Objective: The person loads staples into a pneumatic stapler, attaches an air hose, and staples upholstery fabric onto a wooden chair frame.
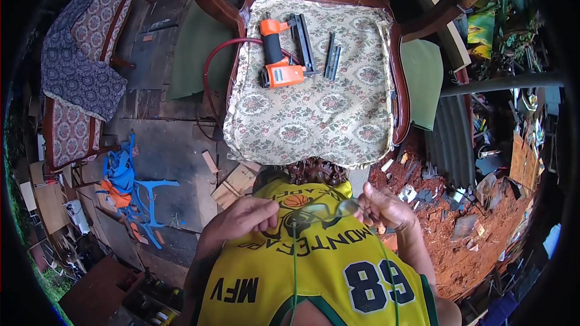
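A pair of eyeglasses (320, 211) with a green cord (295, 265) hangs in front of my yellow jersey. My right hand (388, 206) pinches the glasses at their right end, thumb raised. At the other end my left hand (246, 217) is closed with its fingers curled; its exact grip is partly hidden. Beyond the hands, a chair seat (308, 108) covered in floral fabric faces me. On it lie an orange and black pneumatic staple gun (279, 54) and strips of staples (332, 57); neither hand touches them.
A red air hose (208, 69) curves off the seat's left side. Blue and orange straps (124, 175) and wood pieces (234, 186) lie on the floor at left. An upholstered chair (72, 127) stands far left. Reddish debris (447, 241) and a corrugated sheet (450, 139) are at right.
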`<state>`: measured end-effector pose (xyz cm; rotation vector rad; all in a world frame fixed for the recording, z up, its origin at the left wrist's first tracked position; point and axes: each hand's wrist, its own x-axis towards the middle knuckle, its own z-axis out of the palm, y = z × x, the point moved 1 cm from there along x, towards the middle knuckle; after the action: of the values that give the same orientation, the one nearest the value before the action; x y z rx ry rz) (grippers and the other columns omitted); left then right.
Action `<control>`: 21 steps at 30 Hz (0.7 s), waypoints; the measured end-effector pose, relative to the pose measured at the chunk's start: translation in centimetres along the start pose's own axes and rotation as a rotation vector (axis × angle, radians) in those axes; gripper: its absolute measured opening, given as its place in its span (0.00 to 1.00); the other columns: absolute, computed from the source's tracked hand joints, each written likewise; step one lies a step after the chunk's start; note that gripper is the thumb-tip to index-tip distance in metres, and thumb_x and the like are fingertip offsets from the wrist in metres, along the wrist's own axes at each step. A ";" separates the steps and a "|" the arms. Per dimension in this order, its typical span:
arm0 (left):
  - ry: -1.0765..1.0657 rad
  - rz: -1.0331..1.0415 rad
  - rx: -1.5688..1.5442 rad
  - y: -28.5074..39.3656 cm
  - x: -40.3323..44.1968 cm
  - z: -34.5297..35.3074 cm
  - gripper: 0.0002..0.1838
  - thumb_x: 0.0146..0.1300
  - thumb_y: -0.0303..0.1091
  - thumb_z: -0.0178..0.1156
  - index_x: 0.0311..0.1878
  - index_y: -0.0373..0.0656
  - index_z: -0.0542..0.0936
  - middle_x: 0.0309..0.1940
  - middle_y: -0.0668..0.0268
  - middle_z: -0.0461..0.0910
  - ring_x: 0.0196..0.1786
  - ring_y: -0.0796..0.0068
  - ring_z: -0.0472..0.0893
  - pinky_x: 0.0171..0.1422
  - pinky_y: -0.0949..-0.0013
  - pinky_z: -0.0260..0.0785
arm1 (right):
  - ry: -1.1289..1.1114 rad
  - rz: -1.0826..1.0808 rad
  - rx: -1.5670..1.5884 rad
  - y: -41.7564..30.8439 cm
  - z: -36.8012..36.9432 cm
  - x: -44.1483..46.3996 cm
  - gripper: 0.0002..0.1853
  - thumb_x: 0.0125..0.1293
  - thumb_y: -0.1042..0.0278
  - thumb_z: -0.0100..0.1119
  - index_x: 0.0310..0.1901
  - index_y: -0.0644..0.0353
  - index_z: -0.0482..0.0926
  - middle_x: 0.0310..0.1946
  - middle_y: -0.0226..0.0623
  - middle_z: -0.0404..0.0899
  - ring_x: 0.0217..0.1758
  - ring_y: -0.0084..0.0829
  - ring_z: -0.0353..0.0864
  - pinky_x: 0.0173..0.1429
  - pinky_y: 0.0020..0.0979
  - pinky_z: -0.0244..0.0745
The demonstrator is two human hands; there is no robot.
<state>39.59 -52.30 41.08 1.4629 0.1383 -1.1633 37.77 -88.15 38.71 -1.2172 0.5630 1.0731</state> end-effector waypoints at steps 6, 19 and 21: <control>-0.017 0.160 -0.159 1.2 -0.3 1.9 0.24 0.79 0.51 0.52 0.48 0.38 0.85 0.32 0.72 0.79 0.37 0.84 0.74 0.42 0.78 0.65 | -0.144 -0.108 0.166 -2.3 2.2 2.3 0.18 0.72 0.51 0.66 0.36 0.60 0.82 0.29 0.32 0.85 0.25 0.18 0.80 0.21 0.19 0.69; 0.002 0.462 -0.740 -0.7 0.0 4.8 0.12 0.70 0.31 0.60 0.53 0.39 0.76 0.43 0.65 0.78 0.46 0.76 0.76 0.55 0.71 0.67 | -0.180 -0.510 0.093 -4.0 2.0 3.2 0.09 0.66 0.77 0.70 0.46 0.64 0.84 0.40 0.32 0.86 0.33 0.21 0.83 0.34 0.25 0.79; -0.045 0.599 -0.925 -0.1 0.0 5.5 0.13 0.69 0.25 0.60 0.54 0.43 0.72 0.43 0.65 0.76 0.48 0.74 0.75 0.55 0.71 0.65 | -0.207 -0.549 0.120 -3.9 1.3 3.1 0.08 0.66 0.78 0.69 0.45 0.64 0.82 0.41 0.33 0.85 0.32 0.22 0.82 0.35 0.25 0.79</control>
<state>36.48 -56.72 42.12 0.5786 0.1619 -0.5023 42.27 -85.74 38.38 -1.0537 0.1139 0.6736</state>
